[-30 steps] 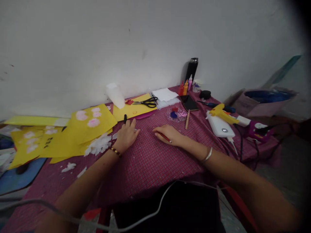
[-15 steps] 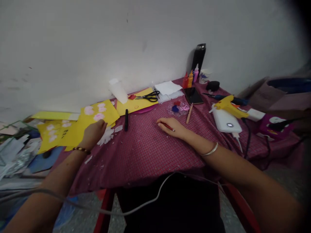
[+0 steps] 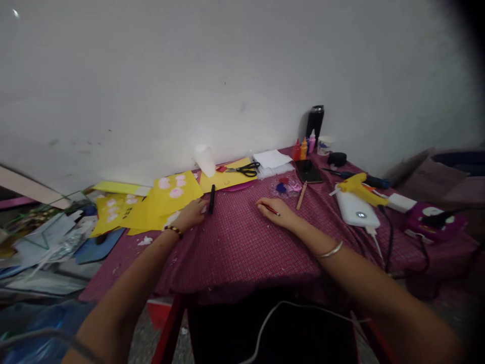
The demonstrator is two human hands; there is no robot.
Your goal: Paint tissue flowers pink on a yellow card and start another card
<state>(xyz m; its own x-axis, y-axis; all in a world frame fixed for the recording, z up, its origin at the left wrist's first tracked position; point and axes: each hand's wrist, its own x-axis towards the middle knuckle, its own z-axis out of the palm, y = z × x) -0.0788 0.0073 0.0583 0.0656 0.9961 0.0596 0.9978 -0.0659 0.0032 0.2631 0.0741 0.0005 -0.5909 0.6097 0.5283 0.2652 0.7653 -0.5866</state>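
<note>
My left hand (image 3: 190, 214) lies low over white paper scraps (image 3: 172, 218) on the checked tablecloth. Its fingers are stretched towards a black marker (image 3: 212, 199), with a small gap between them; the palm side is hidden. In my right hand (image 3: 282, 212), resting on the cloth, is a slim red pencil (image 3: 271, 209) held between thumb and fingers. Yellow paper sheets (image 3: 153, 208) with pink flower shapes lie beyond and left of my left hand. Past my right hand are a light wooden stick (image 3: 301, 195) and a clear palette (image 3: 273, 189) with blue, red and pink paint.
Scissors (image 3: 248, 169) lie on yellow paper at the back, beside white sheets (image 3: 273, 159). Paint bottles (image 3: 303, 149), a black flask (image 3: 315, 121) and a phone (image 3: 308, 171) stand or lie back right. A yellow glue gun (image 3: 359, 188) rests on a white power bank (image 3: 356, 208); cables trail nearby.
My left hand has moved right across the paper scraps, closer to the marker, its fingers reaching out more. My right hand keeps its place with the pencil. The view has tilted up and shifted left.
</note>
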